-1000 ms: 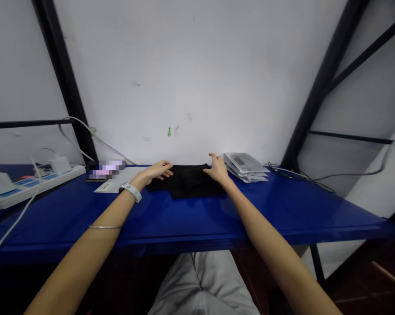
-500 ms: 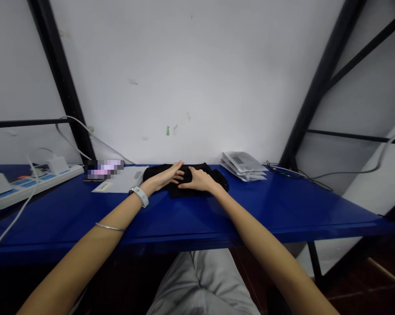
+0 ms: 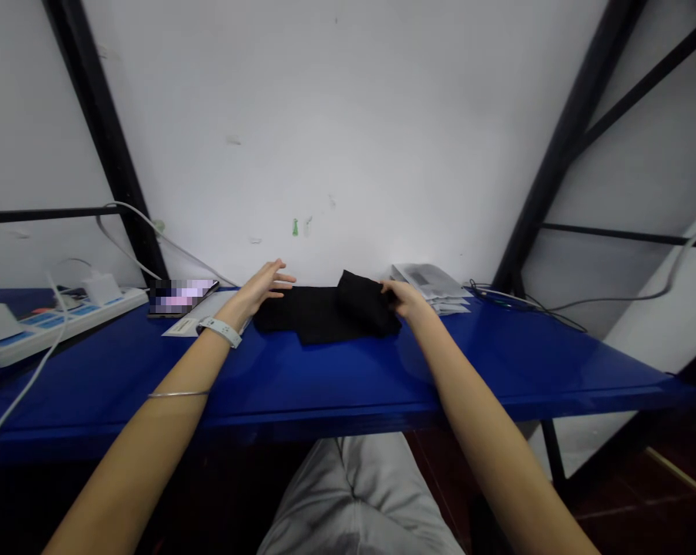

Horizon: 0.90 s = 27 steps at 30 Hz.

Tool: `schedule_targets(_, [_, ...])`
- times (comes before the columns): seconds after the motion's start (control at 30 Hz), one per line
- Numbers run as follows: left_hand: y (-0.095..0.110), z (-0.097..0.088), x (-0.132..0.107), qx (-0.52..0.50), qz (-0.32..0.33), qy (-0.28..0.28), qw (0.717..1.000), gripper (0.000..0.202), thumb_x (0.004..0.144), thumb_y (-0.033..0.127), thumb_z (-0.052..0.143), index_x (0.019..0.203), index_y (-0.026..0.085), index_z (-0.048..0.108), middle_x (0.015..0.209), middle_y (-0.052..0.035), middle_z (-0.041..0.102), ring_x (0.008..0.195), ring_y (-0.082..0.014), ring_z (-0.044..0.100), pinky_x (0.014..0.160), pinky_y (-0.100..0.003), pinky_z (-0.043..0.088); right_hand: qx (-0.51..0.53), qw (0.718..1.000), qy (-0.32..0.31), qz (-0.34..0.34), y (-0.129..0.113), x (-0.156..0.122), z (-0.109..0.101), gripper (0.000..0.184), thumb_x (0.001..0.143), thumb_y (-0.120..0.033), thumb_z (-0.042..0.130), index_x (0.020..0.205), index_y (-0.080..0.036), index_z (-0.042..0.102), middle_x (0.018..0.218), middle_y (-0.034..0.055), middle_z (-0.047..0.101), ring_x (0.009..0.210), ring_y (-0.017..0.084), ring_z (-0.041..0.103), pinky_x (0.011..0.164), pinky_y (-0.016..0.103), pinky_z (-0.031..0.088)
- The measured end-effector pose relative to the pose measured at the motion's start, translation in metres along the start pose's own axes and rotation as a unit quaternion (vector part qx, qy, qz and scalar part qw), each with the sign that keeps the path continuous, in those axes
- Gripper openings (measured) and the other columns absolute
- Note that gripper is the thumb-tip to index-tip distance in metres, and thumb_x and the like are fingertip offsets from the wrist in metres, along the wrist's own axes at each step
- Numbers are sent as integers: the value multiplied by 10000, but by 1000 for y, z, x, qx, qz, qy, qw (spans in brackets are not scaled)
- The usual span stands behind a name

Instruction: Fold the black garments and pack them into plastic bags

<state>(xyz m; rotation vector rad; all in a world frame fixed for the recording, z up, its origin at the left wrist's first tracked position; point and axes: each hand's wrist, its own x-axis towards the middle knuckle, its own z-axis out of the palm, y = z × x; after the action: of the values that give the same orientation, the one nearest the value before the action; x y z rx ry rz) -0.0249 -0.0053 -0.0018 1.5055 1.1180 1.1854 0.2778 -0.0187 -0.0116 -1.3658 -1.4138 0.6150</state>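
On the blue bench (image 3: 336, 385), the black cloth (image 3: 318, 316) is held at its right end by the right hand (image 3: 398, 297), with that side raised into a bulky fold. Unlike half a second ago, the hands are parted. The left hand (image 3: 263, 287) is released, fingers spread; only partial doubling is suggested.

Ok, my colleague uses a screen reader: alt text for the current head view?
A right hand holds the raised right end of a black cloth on a blue table; the left hand is open near its left end.
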Motion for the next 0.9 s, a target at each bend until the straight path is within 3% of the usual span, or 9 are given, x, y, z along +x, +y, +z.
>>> schedule_targets(0.1, [-4, -26, 6, 110, -10, 79, 991, 360, 867, 451, 454, 1102, 183, 504, 1085, -135, 676, 932, -211, 647, 720, -302, 473, -129, 987, 91, 19, 5, -5, -15, 373, 660, -108, 534, 1015, -144, 642, 950, 106, 661, 954, 269, 598, 846, 389, 475])
schedule_targets(0.2, [-15, -52, 15, 323, -12, 118, 939, 214, 774, 336, 541, 906, 177, 598, 972, -133, 701, 901, -252, 650, 702, -314, 459, -246, 959, 104, -98, 1, -12, -18, 350, 732, -109, 520, 1057, -149, 642, 1105, 111, 643, 1057, 252, 577, 953, 390, 424])
schedule_targets(0.27, [-23, -66, 20, 451, -12, 125, 884, 113, 694, 281, 598, 740, 181, 624, 885, -140, 705, 907, -288, 645, 708, -324, 453, -239, 952, -2, -191, -3, -17, -15, 315, 814, -180, 514, 1105, -183, 634, 1154, 82, 642, 1099, 228, 571, 995, 379, 403])
schedule_targets(0.33, [-30, -76, 22, 517, -39, 110, 848, 86, 637, 275, 645, 631, 194, 616, 780, -134, 699, 875, -303, 648, 694, -328, 454, -236, 938, -140, -213, -3, -21, -10, 343, 832, -313, 576, 1152, -200, 622, 1216, 82, 625, 1152, 239, 555, 1026, 395, 387])
schedule_targets(0.4, [-33, -81, 22, 524, -92, 74, 844, 126, 607, 303, 681, 591, 199, 613, 688, -122, 683, 786, -295, 656, 653, -332, 459, -262, 919, -236, -175, 3, -23, -7, 537, 751, -420, 686, 1224, -184, 590, 1321, 120, 557, 1233, 283, 501, 1057, 430, 361])
schedule_targets(0.47, [-34, -82, 19, 506, -134, 39, 851, 165, 593, 329, 702, 574, 191, 614, 657, -123, 676, 686, -278, 652, 611, -344, 462, -288, 910, -264, -140, 12, -23, -4, 705, 679, -433, 752, 1297, -168, 539, 1405, 147, 469, 1302, 311, 428, 1086, 453, 326])
schedule_targets(0.7, [-33, -76, 11, 479, -138, 32, 866, 106, 541, 250, 687, 501, 198, 604, 522, -96, 634, 598, -264, 626, 581, -351, 460, -333, 907, -196, -171, 25, -22, 0, 504, 843, -268, 598, 1323, -136, 520, 1349, 140, 532, 1246, 275, 500, 1052, 383, 369])
schedule_targets(0.8, [-30, -77, 10, 518, -146, 45, 842, 85, 574, 232, 641, 514, 189, 599, 570, -115, 641, 671, -294, 641, 624, -366, 456, -337, 915, -160, -155, 22, -21, 3, 398, 869, -257, 567, 1253, -150, 583, 1267, 125, 603, 1174, 278, 557, 1001, 373, 404])
schedule_targets(0.9, [-19, -73, 9, 572, -74, 106, 810, 141, 641, 297, 599, 555, 186, 600, 670, -145, 652, 783, -311, 638, 659, -350, 437, -335, 925, -116, -139, 20, -20, 6, 294, 891, -205, 507, 1146, -165, 648, 1163, 107, 663, 1088, 271, 606, 939, 357, 432])
